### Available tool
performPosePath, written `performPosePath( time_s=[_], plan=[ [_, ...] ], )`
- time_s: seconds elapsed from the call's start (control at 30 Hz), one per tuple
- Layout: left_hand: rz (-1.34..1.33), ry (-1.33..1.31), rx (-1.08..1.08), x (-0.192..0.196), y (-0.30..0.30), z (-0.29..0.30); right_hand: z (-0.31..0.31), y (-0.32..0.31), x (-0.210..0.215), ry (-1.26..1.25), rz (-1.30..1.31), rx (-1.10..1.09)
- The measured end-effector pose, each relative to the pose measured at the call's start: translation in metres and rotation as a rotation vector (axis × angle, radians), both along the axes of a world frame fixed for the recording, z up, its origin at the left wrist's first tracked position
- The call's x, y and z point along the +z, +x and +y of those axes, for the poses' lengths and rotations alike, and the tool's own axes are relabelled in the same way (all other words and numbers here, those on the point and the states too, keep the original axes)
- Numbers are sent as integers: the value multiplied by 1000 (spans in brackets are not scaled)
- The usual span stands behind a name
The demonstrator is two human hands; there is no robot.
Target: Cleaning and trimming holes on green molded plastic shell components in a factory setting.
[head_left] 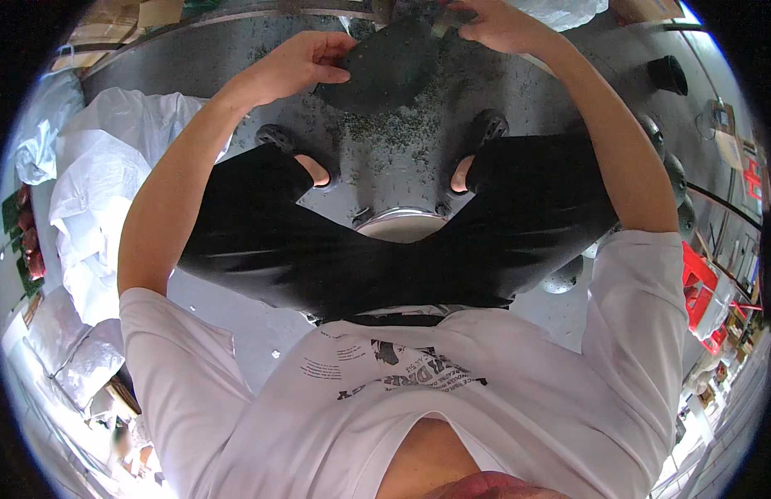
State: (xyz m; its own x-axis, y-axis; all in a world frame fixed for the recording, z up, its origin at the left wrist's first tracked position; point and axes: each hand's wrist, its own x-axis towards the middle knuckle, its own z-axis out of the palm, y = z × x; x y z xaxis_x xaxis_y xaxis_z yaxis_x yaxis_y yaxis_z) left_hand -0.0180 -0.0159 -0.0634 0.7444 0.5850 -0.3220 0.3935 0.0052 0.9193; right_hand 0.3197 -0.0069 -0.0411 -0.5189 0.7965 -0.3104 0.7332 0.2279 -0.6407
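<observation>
A large, dark grey-green rounded object (391, 66) with a smooth, speckled surface is in front of me, above the floor between my feet. My left hand (310, 63) is at its left edge, with the fingers curled and the thumb against it. At the upper right, my right hand (498, 23) has bent fingers closed near the object's far edge. Its fingertips lie close to the picture's top edge, and what they pinch cannot be made out. The far side of the object is partly cut off.
Dark green crumbs (385, 133) litter the grey floor between my shoes. White plastic sheeting (102, 179) is heaped at the left. Several grey round objects (675, 176) are by my right arm, beyond them a black bucket (668, 76) and a red crate (699, 287). I sit over a round stool (402, 226).
</observation>
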Motion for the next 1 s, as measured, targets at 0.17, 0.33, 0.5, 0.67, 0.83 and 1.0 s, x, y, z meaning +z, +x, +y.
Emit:
performPosePath(
  time_s=[0.17, 0.33, 0.5, 0.67, 0.83, 1.0],
  plan=[
    [183, 74, -52, 17, -10, 1, 11, -3, -1, -124, 79, 95],
    [105, 105, 16, 9, -29, 6, 9, -10, 6, -196, 171, 30],
    [80, 99, 68, 20, -30, 6, 7, -18, 10, -143, 212, 19],
    [272, 290, 9, 17, -22, 8, 12, -24, 9, -131, 205, 52],
    [209, 186, 39, 6, -33, 25, 14, -25, 10, -192, 391, 60],
    [275, 485, 149, 4, -30, 12, 9, -34, 16, -209, 410, 35]
  ],
)
